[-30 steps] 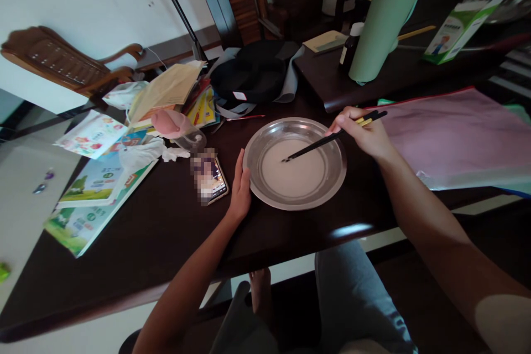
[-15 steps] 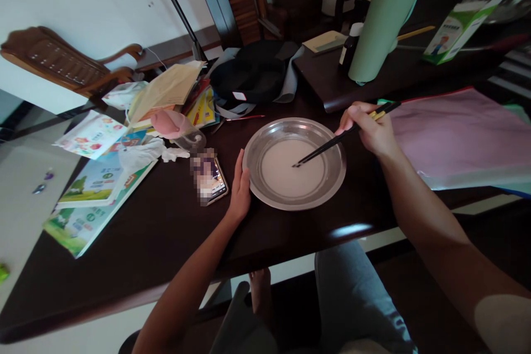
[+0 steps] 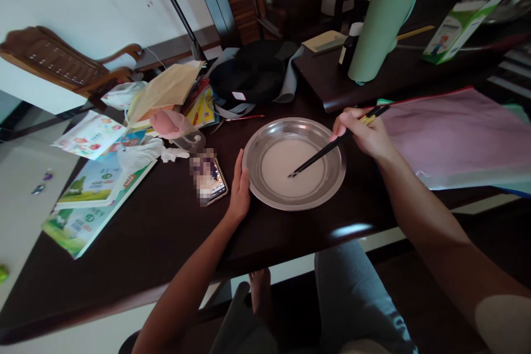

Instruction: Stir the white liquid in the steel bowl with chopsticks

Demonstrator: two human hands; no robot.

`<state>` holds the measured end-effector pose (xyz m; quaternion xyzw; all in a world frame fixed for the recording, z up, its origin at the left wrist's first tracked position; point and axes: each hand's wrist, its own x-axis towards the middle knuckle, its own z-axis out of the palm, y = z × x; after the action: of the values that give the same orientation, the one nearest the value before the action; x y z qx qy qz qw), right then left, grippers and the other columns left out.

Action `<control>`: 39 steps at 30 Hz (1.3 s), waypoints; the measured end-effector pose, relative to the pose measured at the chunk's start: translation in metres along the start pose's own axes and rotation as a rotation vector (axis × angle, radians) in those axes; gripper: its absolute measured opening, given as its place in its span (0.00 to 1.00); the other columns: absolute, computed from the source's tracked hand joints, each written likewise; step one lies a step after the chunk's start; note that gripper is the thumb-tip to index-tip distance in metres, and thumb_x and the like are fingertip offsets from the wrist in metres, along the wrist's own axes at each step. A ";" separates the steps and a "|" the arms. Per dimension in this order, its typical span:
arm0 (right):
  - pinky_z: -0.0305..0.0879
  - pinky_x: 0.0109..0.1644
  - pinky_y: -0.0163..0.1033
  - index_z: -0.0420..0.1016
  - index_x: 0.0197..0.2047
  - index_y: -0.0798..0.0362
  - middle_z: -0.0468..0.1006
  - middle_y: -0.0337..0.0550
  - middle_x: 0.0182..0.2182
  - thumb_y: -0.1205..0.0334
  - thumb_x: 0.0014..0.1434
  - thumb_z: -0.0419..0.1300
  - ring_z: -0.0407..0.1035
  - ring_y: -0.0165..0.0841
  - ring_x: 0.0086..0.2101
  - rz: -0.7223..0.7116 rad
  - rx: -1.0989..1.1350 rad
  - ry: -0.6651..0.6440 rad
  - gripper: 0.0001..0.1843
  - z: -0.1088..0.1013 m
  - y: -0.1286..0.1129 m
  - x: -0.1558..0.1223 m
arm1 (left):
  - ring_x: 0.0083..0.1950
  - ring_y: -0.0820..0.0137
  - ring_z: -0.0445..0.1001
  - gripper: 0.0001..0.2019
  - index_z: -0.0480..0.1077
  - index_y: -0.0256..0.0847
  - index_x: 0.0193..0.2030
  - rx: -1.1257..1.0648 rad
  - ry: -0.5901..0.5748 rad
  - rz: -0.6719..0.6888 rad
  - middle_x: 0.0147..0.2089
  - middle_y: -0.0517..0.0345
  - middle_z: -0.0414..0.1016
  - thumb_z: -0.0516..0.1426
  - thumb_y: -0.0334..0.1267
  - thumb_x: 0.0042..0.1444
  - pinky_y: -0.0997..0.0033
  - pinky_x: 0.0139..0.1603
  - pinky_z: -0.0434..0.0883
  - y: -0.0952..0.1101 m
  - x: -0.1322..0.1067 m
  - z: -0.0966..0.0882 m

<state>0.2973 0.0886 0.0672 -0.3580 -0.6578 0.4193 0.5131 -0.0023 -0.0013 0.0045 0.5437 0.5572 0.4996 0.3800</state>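
A shallow round metal basin (image 3: 299, 203) sits on the dark table, with cloudy whitish liquid (image 3: 282, 157) covering its bottom. Against its left rim, my left hand (image 3: 239, 191) holds the basin from the side, fingers pointing away from me. Black chopsticks (image 3: 318, 156) with gold bands are gripped together in my right hand (image 3: 365, 133), above the basin's right rim. They slant down to the left, and their tips reach the liquid near the middle.
A phone (image 3: 215, 180) lies left of my left hand. Beyond it are a pink-topped clear container (image 3: 172, 124), crumpled tissue (image 3: 143, 154) and books (image 3: 85, 224). A black bag (image 3: 249, 74) is behind the basin. Right are a green roll (image 3: 385, 22), a dark bottle (image 3: 348, 50) and a pinkish folder (image 3: 460, 135).
My right hand has shifted slightly left and toward me, carrying the chopstick tips down and left through the liquid. My left hand and the basin stay in place.
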 end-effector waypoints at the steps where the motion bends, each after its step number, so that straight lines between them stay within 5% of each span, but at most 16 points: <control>1: 0.69 0.36 0.40 0.74 0.23 0.49 0.78 0.40 0.22 0.42 0.59 0.59 0.73 0.33 0.27 0.013 -0.014 -0.038 0.22 0.001 -0.001 -0.001 | 0.75 0.63 0.50 0.29 0.52 0.52 0.71 0.004 0.002 0.000 0.75 0.58 0.51 0.47 0.54 0.65 0.56 0.75 0.46 0.001 0.000 0.000; 5: 0.69 0.40 0.40 0.75 0.25 0.49 0.79 0.39 0.24 0.44 0.59 0.61 0.75 0.32 0.29 -0.001 -0.039 -0.007 0.19 0.001 -0.002 0.000 | 0.75 0.63 0.49 0.30 0.52 0.51 0.72 0.027 -0.003 0.005 0.75 0.57 0.50 0.47 0.54 0.65 0.57 0.75 0.45 0.005 -0.001 0.000; 9: 0.67 0.33 0.40 0.72 0.20 0.49 0.75 0.38 0.19 0.45 0.60 0.60 0.70 0.31 0.23 -0.049 0.040 0.110 0.22 -0.003 0.003 0.003 | 0.76 0.63 0.48 0.29 0.52 0.51 0.71 0.032 0.000 0.006 0.76 0.57 0.50 0.46 0.54 0.66 0.58 0.75 0.45 0.005 -0.001 0.001; 15: 0.70 0.39 0.41 0.75 0.25 0.48 0.79 0.40 0.24 0.41 0.58 0.60 0.74 0.34 0.29 0.014 -0.048 -0.073 0.21 0.002 -0.003 -0.001 | 0.75 0.64 0.49 0.29 0.52 0.52 0.71 0.017 -0.002 0.006 0.75 0.58 0.51 0.47 0.54 0.66 0.57 0.75 0.46 0.002 -0.001 0.000; 21: 0.67 0.34 0.40 0.73 0.20 0.49 0.76 0.39 0.20 0.46 0.60 0.60 0.71 0.32 0.24 -0.042 0.033 0.101 0.22 -0.002 0.002 0.002 | 0.75 0.64 0.50 0.29 0.52 0.52 0.71 0.010 0.002 0.005 0.76 0.58 0.50 0.47 0.55 0.65 0.57 0.75 0.45 0.004 0.000 0.000; 26: 0.68 0.37 0.40 0.75 0.23 0.50 0.77 0.39 0.22 0.46 0.60 0.60 0.73 0.32 0.27 -0.010 0.006 -0.055 0.20 0.001 -0.001 -0.001 | 0.76 0.63 0.48 0.30 0.53 0.50 0.71 0.034 0.003 0.008 0.76 0.56 0.49 0.47 0.55 0.65 0.57 0.75 0.44 0.003 -0.001 0.000; 33: 0.68 0.34 0.42 0.72 0.20 0.47 0.75 0.39 0.20 0.42 0.59 0.59 0.71 0.33 0.24 -0.051 0.004 0.094 0.23 -0.003 0.003 0.002 | 0.76 0.63 0.49 0.29 0.51 0.52 0.72 0.006 -0.006 0.005 0.75 0.57 0.51 0.47 0.54 0.66 0.55 0.75 0.45 0.000 0.000 0.000; 39: 0.70 0.39 0.42 0.75 0.25 0.48 0.79 0.40 0.24 0.44 0.60 0.60 0.74 0.34 0.30 0.005 -0.045 -0.058 0.19 0.001 -0.002 -0.002 | 0.75 0.63 0.49 0.29 0.52 0.52 0.71 0.025 0.006 0.001 0.75 0.57 0.51 0.47 0.55 0.65 0.56 0.75 0.45 0.002 0.000 0.000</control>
<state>0.2968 0.0865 0.0680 -0.3588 -0.6808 0.4160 0.4844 -0.0014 -0.0019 0.0066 0.5473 0.5642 0.4943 0.3711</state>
